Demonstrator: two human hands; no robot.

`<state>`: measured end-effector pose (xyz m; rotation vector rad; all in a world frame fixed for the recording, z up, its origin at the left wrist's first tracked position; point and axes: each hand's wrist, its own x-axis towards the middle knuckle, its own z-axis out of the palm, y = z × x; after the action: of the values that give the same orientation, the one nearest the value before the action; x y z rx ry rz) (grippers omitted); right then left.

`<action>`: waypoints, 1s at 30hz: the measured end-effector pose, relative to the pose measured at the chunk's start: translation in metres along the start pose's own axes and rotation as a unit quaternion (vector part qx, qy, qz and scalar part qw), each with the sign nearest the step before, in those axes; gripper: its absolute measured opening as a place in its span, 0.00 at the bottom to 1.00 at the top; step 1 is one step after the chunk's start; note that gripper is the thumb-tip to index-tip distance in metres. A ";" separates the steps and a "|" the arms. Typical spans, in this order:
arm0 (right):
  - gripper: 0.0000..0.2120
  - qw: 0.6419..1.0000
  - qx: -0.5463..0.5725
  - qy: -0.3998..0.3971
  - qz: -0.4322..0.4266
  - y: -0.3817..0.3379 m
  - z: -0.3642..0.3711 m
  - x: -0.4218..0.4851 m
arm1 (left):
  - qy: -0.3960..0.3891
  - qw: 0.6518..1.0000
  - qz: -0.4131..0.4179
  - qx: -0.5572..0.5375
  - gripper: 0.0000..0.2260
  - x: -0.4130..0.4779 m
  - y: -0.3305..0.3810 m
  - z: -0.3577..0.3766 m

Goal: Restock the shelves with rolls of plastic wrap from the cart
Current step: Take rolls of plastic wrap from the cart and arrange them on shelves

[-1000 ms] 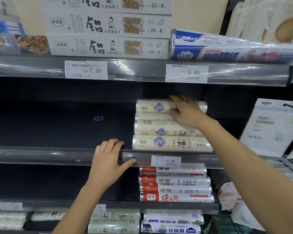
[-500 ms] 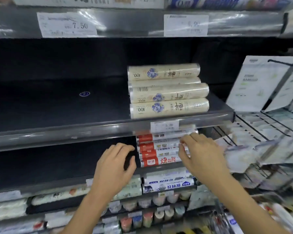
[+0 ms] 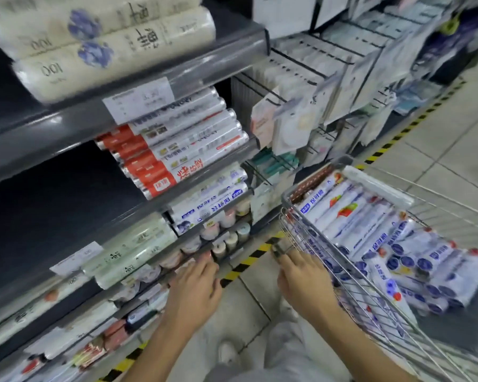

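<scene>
While both hands are empty with fingers loosely spread, the right hand (image 3: pixel 304 279) is the nearer to the rolls of plastic wrap (image 3: pixel 353 213). These lie heaped in the cart (image 3: pixel 283 213), just beyond and to the right of its fingertips, most with their long axes running away from it. Only the cart's wire rim stands between; whether the fingertips touch it I cannot tell. The left hand (image 3: pixel 193 285) hovers beside the shelves (image 3: pixel 66 125) rising to its left, with cream rolls (image 3: pixel 116 59) high above it.
</scene>
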<state>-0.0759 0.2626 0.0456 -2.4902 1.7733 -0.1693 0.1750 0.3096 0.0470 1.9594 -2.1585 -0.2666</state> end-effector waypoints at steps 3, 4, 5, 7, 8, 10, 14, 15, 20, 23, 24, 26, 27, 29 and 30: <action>0.06 0.997 0.014 -0.034 0.073 0.027 0.008 -0.033 | -0.054 0.998 0.034 0.005 0.09 0.010 0.023 0.019; 0.06 0.994 0.019 -0.040 0.097 0.037 0.009 -0.041 | -0.063 0.997 0.046 0.009 0.11 0.016 0.032 0.022; 0.06 0.992 0.026 -0.042 0.118 0.048 0.009 -0.046 | -0.070 0.996 0.058 0.012 0.12 0.024 0.042 0.025; 0.08 0.986 0.034 -0.039 0.157 0.070 0.005 -0.052 | -0.085 0.993 0.076 0.017 0.12 0.043 0.060 0.031; 0.08 0.984 0.036 -0.035 0.173 0.082 0.002 -0.052 | -0.095 0.992 0.083 0.017 0.12 0.054 0.069 0.034; 0.09 0.979 0.041 -0.020 0.197 0.105 -0.005 -0.050 | -0.110 0.989 0.100 0.015 0.12 0.077 0.087 0.040; 0.10 0.975 0.057 0.003 0.217 0.154 -0.008 -0.040 | -0.102 0.985 0.135 0.018 0.12 0.123 0.128 0.050; 0.09 0.973 0.060 0.006 0.224 0.168 -0.006 -0.038 | -0.098 0.985 0.144 0.018 0.12 0.134 0.139 0.055; 0.07 0.963 0.071 -0.001 0.261 0.227 -0.002 -0.035 | -0.121 0.974 0.190 0.026 0.07 0.185 0.188 0.077; 0.06 0.959 0.083 -0.010 0.271 0.253 -0.006 -0.033 | -0.132 0.965 0.228 0.021 0.03 0.212 0.215 0.089; 0.07 0.957 0.085 -0.014 0.278 0.258 -0.007 -0.031 | -0.136 0.962 0.236 0.020 0.04 0.220 0.223 0.091; 0.09 0.950 0.086 -0.017 0.299 0.270 -0.005 -0.027 | -0.150 0.955 0.254 0.023 0.08 0.238 0.235 0.097; 0.09 0.947 0.086 -0.019 0.309 0.276 -0.004 -0.024 | -0.158 0.952 0.262 0.025 0.10 0.246 0.240 0.101; 0.09 0.942 0.087 -0.031 0.323 0.285 0.000 -0.015 | -0.177 0.946 0.271 0.028 0.12 0.264 0.247 0.107; 0.08 0.940 0.087 -0.039 0.328 0.289 0.002 -0.010 | -0.184 0.944 0.273 0.028 0.13 0.273 0.249 0.110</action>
<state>-0.3492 0.1774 0.0060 -1.6449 2.3122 -0.1657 -0.1185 0.0608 0.0195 1.3266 -2.8654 -0.5061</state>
